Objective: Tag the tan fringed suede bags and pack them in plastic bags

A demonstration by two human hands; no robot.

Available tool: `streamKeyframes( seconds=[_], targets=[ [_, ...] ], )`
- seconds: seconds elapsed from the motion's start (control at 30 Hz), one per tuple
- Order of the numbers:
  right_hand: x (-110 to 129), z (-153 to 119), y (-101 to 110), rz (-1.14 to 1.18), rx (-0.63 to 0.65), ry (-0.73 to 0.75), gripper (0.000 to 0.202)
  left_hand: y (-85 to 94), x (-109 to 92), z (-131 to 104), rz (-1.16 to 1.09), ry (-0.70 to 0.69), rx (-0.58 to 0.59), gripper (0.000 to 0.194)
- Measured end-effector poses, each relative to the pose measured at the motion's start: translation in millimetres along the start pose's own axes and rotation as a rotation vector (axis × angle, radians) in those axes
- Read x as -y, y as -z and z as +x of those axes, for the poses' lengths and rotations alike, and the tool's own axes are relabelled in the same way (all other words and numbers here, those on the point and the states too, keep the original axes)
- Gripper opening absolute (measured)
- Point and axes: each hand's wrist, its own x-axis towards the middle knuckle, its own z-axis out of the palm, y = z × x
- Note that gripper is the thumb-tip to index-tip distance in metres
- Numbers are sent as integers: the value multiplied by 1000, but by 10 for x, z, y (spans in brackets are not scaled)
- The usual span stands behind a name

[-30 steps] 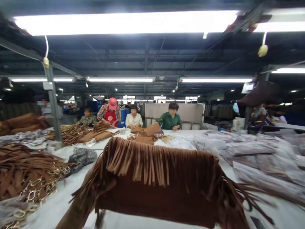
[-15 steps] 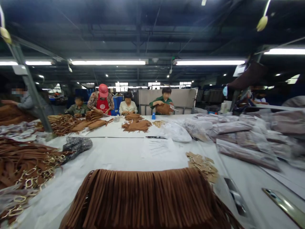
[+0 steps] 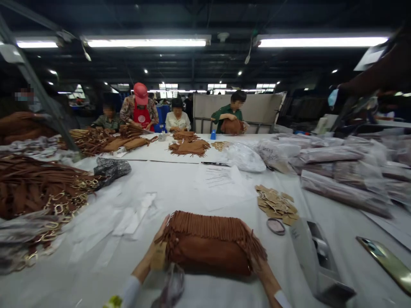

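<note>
A brown fringed bag (image 3: 208,252) is held low over the white table, its fringe along the upper part and its smooth body toward me. My left hand (image 3: 159,234) grips its left end, and my right hand (image 3: 257,259) grips the right end, partly covered by hanging fringe. The fingers of both hands are mostly behind the bag. A tan paper tag (image 3: 158,256) hangs at the bag's left end. Below it is a bundle (image 3: 171,284) in clear plastic, blurred.
Brown straps with gold clasps (image 3: 61,201) are heaped left. Tan tags (image 3: 276,203), a tape dispenser (image 3: 321,256) and a phone (image 3: 385,261) lie right. Bagged goods (image 3: 340,188) are piled beyond. Several co-workers sit or stand across the white table (image 3: 180,184).
The bag, which filled the bottom of the view, now appears smaller and farther from the camera. Both my hands have come into sight at its ends. The view has tilted down.
</note>
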Motion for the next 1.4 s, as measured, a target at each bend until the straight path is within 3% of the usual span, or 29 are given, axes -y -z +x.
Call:
streamKeyframes(
  seconds=[0.1,0.2,0.33,0.43,0.53,0.7,0.9,1.03,1.13,1.27,1.4],
  targets=[
    [-129,166,-14,-16,67,91,56,23,222,258,113,-51,-23,56],
    [-287,250,-41,-50,91,126,50,21,363,376,176,-38,-43,43],
    [-400,244,-175,-214,-41,124,49,-118,424,334,309,-62,-60,37],
    [-326,167,-394,-325,-133,117,50,-337,450,233,403,-69,-60,45],
    [-167,54,-659,-355,-167,155,44,-586,478,138,499,-36,-111,66],
    [3,-106,-923,-264,-100,167,35,-807,455,89,696,-8,-44,81],
    [88,-210,-965,-209,65,339,29,-706,363,294,669,-91,-48,52],
    [234,-177,-1084,-252,47,422,36,-652,322,418,651,-133,22,39],
    [324,-86,-1245,-263,29,399,42,-669,302,409,640,-176,81,36],
    [311,11,-1397,-300,95,351,34,-692,227,331,636,-234,122,33],
    [261,8,-1434,-333,77,280,30,-583,147,360,650,-271,39,26]
  ],
)
